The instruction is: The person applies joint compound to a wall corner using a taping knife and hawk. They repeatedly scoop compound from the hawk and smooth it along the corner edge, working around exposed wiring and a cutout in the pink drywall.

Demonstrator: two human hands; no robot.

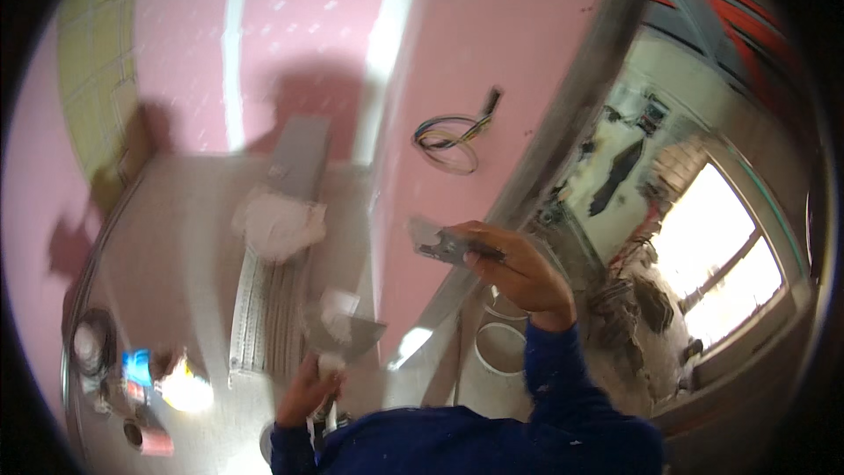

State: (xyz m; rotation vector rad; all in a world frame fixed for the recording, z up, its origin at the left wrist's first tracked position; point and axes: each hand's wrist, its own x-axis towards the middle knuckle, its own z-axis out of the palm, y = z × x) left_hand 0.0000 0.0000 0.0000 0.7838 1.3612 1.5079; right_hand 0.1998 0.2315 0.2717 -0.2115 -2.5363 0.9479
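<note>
My right hand (523, 271) is raised near the edge of a pink wallboard (501, 26). Its fingers are closed around a dark putty knife (448, 244), whose blade lies beside the board; whether they touch I cannot tell. Lower and to the left, my left hand (308, 394) grips a second, wide putty knife (359, 340) with its blade up. A pale lump of filler (337, 321) sits on that blade. From the wallboard, above my right hand, sticks out a loop of coloured electrical wires (448, 136).
Long metal profiles (264, 317) lie on the floor, with a crumpled pale sack (280, 224) over them. A bright lamp (185, 385) shines at lower left near a reddish roll (154, 442). A white bucket (501, 349) stands below my right arm. Rubble (646, 303) lies by the bright window (721, 246).
</note>
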